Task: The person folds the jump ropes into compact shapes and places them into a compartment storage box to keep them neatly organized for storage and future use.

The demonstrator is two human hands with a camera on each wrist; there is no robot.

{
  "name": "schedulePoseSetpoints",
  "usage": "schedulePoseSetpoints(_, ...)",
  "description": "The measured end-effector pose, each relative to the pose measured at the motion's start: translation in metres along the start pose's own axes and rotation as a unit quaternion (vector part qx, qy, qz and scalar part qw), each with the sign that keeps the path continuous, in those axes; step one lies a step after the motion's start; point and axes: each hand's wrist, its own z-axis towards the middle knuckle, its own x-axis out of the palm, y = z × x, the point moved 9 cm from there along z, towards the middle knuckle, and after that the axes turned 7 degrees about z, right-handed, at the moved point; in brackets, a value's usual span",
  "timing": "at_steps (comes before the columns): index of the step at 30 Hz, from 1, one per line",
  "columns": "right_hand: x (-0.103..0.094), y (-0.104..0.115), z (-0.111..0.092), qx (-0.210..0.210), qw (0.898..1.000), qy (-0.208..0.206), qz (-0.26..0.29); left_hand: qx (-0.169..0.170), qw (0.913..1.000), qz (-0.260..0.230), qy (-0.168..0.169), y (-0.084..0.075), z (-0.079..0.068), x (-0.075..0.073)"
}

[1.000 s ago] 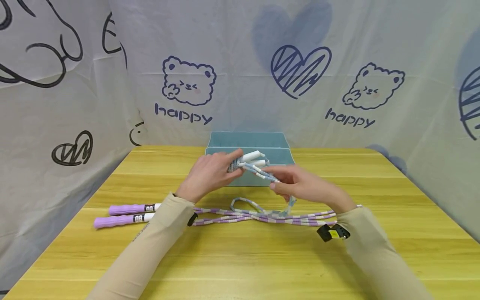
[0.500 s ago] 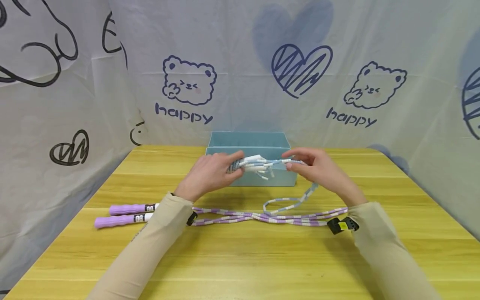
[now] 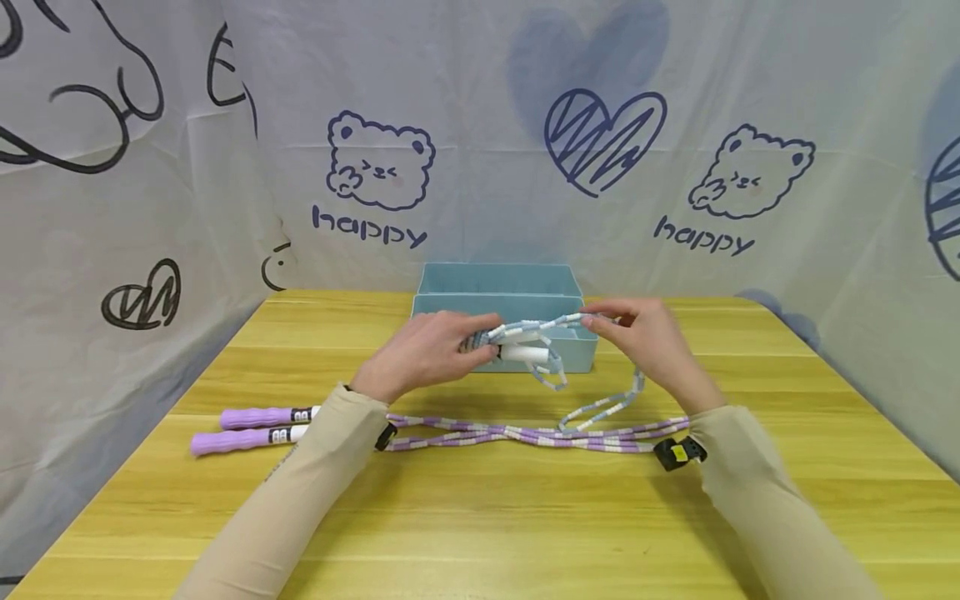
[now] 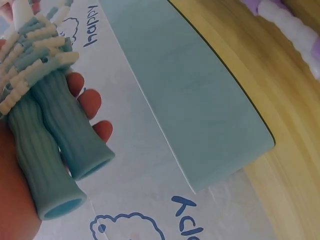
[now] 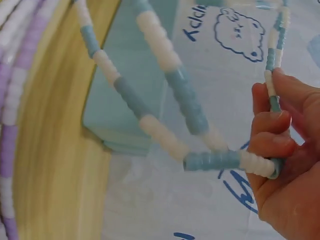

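Observation:
My left hand grips the two blue handles of a beaded jump rope side by side, above the table in front of a blue box. Blue-and-white beaded cord is wound in several turns around the handles near their white ends. To the right, my right hand pinches a doubled stretch of the same cord between thumb and fingers, pulled fairly straight from the left hand. Its remaining length hangs below the right hand in a loop, overlapping a purple jump rope on the table.
The purple-and-white jump rope lies stretched across the table, its two purple handles at the left. Behind the hands stands the open-topped blue box, close to a printed cloth backdrop.
My right hand first moved right and up with the cord, straightening it, then stayed about there. The hanging loop shifted right. In my left hand the white handle ends have turned slightly lower.

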Motion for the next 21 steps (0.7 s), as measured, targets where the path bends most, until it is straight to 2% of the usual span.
schedulePoseSetpoints(5,0.01,-0.009,0.002,0.017,0.999,0.023,-0.043,0.005,0.9988,-0.046,0.018,-0.001,0.0,0.004)
schedulePoseSetpoints(10,0.017,-0.016,0.002,-0.001,0.996,0.061,-0.058,0.015,0.9952,-0.088,0.038,-0.005,0.001,0.009)
schedulePoseSetpoints(15,0.026,-0.018,0.003,-0.028,0.993,0.088,-0.071,0.024,0.994,-0.098,0.042,-0.007,0.002,0.012)
schedulePoseSetpoints(21,0.032,-0.025,0.002,0.002,0.992,0.106,-0.064,0.034,0.9945,-0.089,0.042,-0.009,0.002,0.011)
